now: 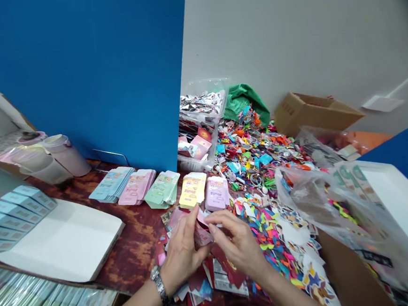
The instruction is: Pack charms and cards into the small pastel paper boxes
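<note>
My left hand [182,253] and my right hand [237,242] meet over the front of the wooden table [133,243]. Both pinch the same small pink and red packet [202,233], fingers closed on it. A metal watch [160,283] is on my left wrist. Under my hands lie several red and dark loose packets [225,269]. Just beyond them sit stacks of flat cards: blue [112,184], pink [136,186], green [162,189], yellow [193,190] and lilac [217,193].
A heap of colourful small trinkets and stickers [257,158] covers the right of the table. A clear bin [201,120], a cardboard box [314,111], clear plastic bags [320,195], a white tray [66,244] and a blue partition [88,77] surround the work area.
</note>
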Available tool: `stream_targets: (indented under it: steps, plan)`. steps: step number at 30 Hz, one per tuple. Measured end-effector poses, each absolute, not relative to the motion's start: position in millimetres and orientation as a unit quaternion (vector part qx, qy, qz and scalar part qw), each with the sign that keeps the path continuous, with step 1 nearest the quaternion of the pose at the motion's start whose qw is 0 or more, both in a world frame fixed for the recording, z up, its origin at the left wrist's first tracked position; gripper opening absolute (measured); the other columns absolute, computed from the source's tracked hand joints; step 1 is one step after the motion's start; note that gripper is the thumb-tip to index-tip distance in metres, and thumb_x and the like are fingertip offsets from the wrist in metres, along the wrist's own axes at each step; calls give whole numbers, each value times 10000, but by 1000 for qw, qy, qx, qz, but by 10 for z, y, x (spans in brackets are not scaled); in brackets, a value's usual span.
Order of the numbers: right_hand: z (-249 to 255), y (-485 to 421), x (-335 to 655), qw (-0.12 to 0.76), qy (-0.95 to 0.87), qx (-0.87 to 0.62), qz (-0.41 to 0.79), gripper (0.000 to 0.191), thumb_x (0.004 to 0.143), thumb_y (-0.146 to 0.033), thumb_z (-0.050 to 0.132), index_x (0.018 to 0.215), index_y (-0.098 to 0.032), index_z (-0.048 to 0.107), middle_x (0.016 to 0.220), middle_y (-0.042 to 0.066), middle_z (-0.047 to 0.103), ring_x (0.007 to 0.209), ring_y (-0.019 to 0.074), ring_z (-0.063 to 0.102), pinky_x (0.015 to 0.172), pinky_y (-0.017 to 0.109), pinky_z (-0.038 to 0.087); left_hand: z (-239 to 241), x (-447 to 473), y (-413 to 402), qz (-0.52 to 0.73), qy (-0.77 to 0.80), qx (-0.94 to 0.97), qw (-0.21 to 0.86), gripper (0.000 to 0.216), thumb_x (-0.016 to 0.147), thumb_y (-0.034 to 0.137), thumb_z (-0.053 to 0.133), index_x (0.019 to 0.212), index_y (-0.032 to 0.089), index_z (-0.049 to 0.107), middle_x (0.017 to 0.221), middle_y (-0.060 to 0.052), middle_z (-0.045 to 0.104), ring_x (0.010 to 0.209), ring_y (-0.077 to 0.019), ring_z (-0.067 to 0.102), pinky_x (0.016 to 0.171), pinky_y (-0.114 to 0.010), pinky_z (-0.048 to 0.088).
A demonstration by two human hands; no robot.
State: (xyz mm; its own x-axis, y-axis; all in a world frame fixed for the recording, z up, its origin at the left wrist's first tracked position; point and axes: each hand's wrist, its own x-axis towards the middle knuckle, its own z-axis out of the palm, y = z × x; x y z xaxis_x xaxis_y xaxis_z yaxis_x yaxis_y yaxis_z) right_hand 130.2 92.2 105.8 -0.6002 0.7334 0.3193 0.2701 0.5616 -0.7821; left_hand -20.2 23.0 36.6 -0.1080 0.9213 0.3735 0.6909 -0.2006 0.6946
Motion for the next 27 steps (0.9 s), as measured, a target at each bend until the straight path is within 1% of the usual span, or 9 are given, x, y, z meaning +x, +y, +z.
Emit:
stream_targets:
  steps: [3, 5, 8, 11, 15, 19, 23, 25, 27]
  plan:
    - [1045, 914, 1279, 332, -817, -330, 335, 178, 907, -186, 532, 1016, -218, 670, 996, 65, 679, 908, 182, 658, 798, 287, 554, 365, -190, 225, 403, 627, 654, 132, 922, 806, 194, 594, 1519, 261, 14, 1301, -134, 499, 1167, -269, 527, 951, -413, 472]
    - [1038, 891, 1270, 339, -824, -324, 318, 193, 902, -159, 530, 1018, -218, 673, 1001, 65, 689, 922, 184, 663, 803, 290, 560, 370, -185, 219, 378, 640, 659, 117, 946, 810, 213, 589, 1521, 246, -33, 1211, -131, 529, 1083, -271, 553, 881, -403, 502]
    - [1004, 838, 1264, 357, -848, -286, 268, 275, 912, -115, 509, 1116, -223, 656, 1077, 69, 698, 1008, 190, 660, 873, 317, 560, 385, -185, 213, 331, 663, 669, 63, 971, 819, 255, 582, 1515, 212, -95, 1102, -126, 542, 990, -284, 560, 848, -447, 505]
    - [911, 774, 1258, 377, -870, -253, 192, 445, 913, -60, 479, 1321, -224, 546, 1205, 78, 669, 1112, 199, 634, 953, 354, 545, 397, -194, 214, 301, 671, 678, 18, 976, 826, 279, 570, 1509, 186, -121, 1100, -138, 526, 985, -298, 546, 872, -491, 490]
    - [721, 693, 1233, 399, -874, -252, 111, 611, 901, -19, 457, 1473, -212, 364, 1303, 102, 613, 1199, 223, 589, 982, 387, 545, 397, -204, 205, 285, 676, 678, 39, 949, 839, 279, 538, 1506, 195, -132, 1122, -139, 506, 979, -288, 553, 759, -400, 530]
    - [598, 656, 1212, 402, -878, -243, 89, 626, 913, -27, 435, 1501, -198, 306, 1343, 111, 581, 1237, 238, 558, 1002, 386, 541, 392, -218, 189, 302, 674, 672, 57, 930, 832, 246, 533, 1513, 221, -100, 1160, -137, 492, 1004, -281, 550, 807, -413, 523]
    - [667, 690, 1231, 372, -881, -242, 163, 605, 932, -66, 445, 1498, -227, 305, 1374, 93, 554, 1261, 221, 536, 1031, 391, 515, 412, -250, 170, 326, 654, 678, 81, 905, 808, 206, 545, 1522, 274, -7, 1213, -144, 475, 1098, -308, 528, 864, -462, 506]
    - [741, 728, 1254, 346, -877, -254, 215, 584, 942, -109, 467, 1490, -241, 314, 1395, 82, 533, 1274, 217, 522, 1048, 392, 496, 447, -267, 159, 350, 636, 675, 134, 875, 791, 184, 550, 1517, 308, 78, 1248, -136, 465, 1133, -307, 520, 898, -482, 491]
    - [799, 772, 1284, 343, -869, -265, 239, 566, 944, -157, 491, 1478, -246, 327, 1408, 84, 516, 1283, 228, 511, 1056, 409, 481, 508, -281, 157, 405, 616, 636, 228, 812, 794, 213, 577, 1494, 308, 175, 1300, -128, 450, 1173, -296, 508, 955, -487, 461]
